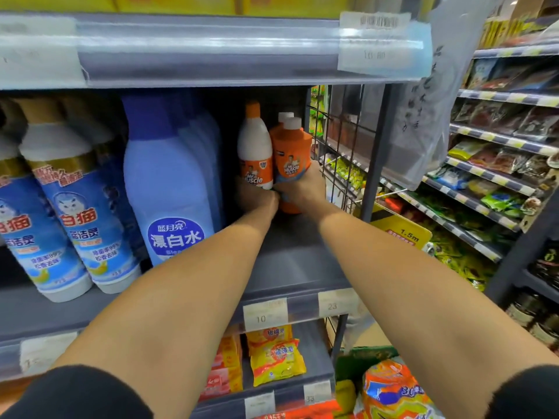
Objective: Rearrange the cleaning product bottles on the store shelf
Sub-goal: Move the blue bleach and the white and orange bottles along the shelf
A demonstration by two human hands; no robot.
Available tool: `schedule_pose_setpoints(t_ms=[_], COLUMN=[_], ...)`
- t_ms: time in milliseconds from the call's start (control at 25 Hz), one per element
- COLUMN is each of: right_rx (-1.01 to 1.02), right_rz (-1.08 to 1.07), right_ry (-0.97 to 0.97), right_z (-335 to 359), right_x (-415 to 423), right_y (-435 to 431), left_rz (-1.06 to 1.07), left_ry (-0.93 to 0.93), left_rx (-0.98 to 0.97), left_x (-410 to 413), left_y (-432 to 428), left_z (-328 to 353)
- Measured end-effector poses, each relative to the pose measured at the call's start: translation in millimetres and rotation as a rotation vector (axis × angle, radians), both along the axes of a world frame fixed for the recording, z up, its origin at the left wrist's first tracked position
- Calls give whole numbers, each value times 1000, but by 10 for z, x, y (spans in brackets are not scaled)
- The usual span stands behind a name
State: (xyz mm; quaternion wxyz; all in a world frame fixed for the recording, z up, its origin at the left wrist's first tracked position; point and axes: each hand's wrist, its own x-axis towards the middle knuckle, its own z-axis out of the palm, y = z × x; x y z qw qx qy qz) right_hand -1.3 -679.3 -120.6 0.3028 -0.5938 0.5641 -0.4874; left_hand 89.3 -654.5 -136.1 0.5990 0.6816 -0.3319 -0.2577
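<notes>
The grey shelf (290, 267) runs across the middle of the frame. A tall blue bottle (169, 182) stands left of centre, with two cat-label bottles (90, 225) leaning at the far left. Deep at centre right, by the wire side panel (338, 146), an orange bottle (292, 152) touches a white bottle (254, 146) on its left. The right hand (302, 190) grips the orange bottle low down; the left hand (257, 199) curls round the white bottle's base.

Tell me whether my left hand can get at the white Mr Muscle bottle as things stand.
Likely yes. The left hand is right at the base of the white bottle, with bare shelf in front. The right hand holds the orange bottle beside it. Whether the left grips is unclear.
</notes>
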Motion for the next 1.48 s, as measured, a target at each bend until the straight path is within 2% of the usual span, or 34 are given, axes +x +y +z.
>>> schedule_pose_setpoints(t_ms=[120, 240, 400, 480, 600, 640, 760, 800, 960, 1280, 1480], right_rx=[-16, -119, -249, -230, -194, -217, -288, -293, -281, -250, -201], right_rz=[-86, -129, -143, -153, -118, -102, -87, -93, -103, -58, -4], right_ry=[-45, -52, -51, -32, -60, -71, -65, -56, -4, -79, -118], right_z=[-20, -60, -94, -60, -10, -14, -35, -31, 41, -9, -108], right_x=[-4, -20, -93, -126, -196, -226, -322, -354, -503, -558, -330], right_y=[72, 209, 476, 622, 921, 1039, 1392, 1492, 1940, 2938, 3513], left_rz=[-125, -92, -114, -102, -112, -119, -45, -33, -119, -292, -279], left_ry=[82, 74, -95, -107, -328, -346, -156, -146, -195, -282, -216], left_rx=[74, 8, -52, -62, -38, -69, -244, -269, -244, -233, -192], left_x=[38, 35, -6, -48, -136, -159, -172, -181, -191, 26, 316], left_y=[-3, 149, 415, 593, 882, 993, 1353, 1455, 1842, 2850, 3511], left_z=[61, 73, -22, 7, 77, 80, 49, 52, 144, 90, -11])
